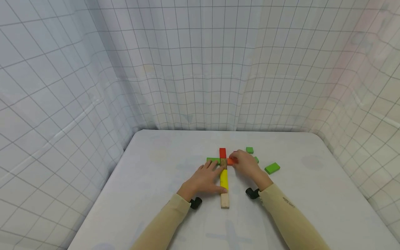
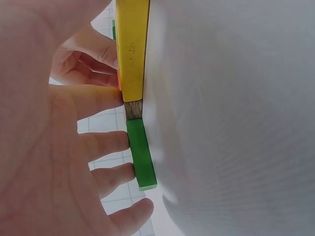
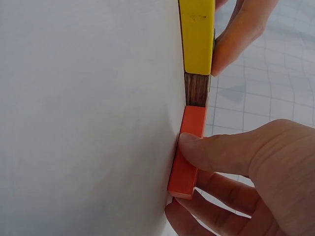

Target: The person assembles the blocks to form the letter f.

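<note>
Pinched between our right hand's (image 1: 247,165) thumb and fingers (image 3: 216,155) lies the orange block (image 3: 188,157), flat on the white table (image 1: 156,180), its end against the brown block (image 3: 197,89). From the head view our hand hides most of it. Our left hand (image 1: 204,178) rests flat with straight fingers (image 2: 106,142) on the yellow block (image 1: 224,178) and green block (image 2: 141,153), across the brown block from the grip. Both forearms reach forward, palms down.

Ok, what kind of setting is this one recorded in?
Probably a purpose-built recording booth, not a home or workshop: a white table enclosed on three sides by grid-printed curtains, with only coloured wooden blocks on it, which two bare hands are arranging.
</note>
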A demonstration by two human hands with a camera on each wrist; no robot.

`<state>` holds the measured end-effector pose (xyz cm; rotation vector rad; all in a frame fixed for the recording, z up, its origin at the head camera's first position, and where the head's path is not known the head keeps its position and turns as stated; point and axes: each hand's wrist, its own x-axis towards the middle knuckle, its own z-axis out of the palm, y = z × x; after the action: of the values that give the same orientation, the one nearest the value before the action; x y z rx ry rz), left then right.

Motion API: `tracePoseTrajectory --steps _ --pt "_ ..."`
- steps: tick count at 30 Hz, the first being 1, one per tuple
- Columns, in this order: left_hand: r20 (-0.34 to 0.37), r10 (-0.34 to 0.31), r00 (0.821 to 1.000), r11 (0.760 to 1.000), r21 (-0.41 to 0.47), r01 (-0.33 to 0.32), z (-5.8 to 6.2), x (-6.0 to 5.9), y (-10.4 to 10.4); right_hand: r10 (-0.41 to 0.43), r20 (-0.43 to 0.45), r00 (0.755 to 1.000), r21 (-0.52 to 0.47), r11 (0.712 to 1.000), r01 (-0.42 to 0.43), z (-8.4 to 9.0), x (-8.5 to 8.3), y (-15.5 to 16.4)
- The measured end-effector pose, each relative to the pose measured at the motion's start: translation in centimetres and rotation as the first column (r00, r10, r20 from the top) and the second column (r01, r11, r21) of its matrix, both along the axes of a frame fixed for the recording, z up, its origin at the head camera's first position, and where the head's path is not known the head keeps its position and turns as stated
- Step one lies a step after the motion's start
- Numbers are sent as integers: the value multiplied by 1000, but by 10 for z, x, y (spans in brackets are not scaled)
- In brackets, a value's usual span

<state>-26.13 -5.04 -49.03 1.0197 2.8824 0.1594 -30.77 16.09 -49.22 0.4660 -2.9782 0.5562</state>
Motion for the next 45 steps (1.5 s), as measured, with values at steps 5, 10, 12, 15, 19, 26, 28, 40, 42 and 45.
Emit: tracePoseTrajectory --steps 5,10,12,15,19,26,28,40,42,45 --pt "15 3 1000 1000 7 -4 -1 0 0 9 -8 1000 14 1000 -8 1 0 -1" --pt "17 8 1000 1000 10 -8 -1 0 0 19 -13 1000 12 1000 -19 2 -1 -2" --pt "19 9 1000 1000 14 -9 -2 0 0 16 -11 1000 14 1000 -16 2 -1 -2" --pt "21 10 1000 1000 17 -10 -2 0 -1 8 -4 1000 15 1000 -8 1 -1 -2" --pt "19 10 1000 1000 17 -10 -3 0 -1 2 6 1000 18 1000 -2 1 -1 -3" --pt "25 3 1000 1000 9 -4 -4 0 -2 40 -17 999 34 999 -40 2 0 -4" --pt "27 6 1000 1000 10 -6 -3 0 -2 48 -20 999 38 998 -48 2 0 -4" --pt "41 2 999 1000 17 -2 3 2 -4 -20 7 1000 -1 1000 20 16 7 6" --pt "47 0 999 1000 24 -1 4 2 -4 -27 2 1000 -31 999 27 20 11 11" --pt "51 -2 999 1000 30 0 1 1 -3 -46 -18 999 -43 998 45 23 18 20"
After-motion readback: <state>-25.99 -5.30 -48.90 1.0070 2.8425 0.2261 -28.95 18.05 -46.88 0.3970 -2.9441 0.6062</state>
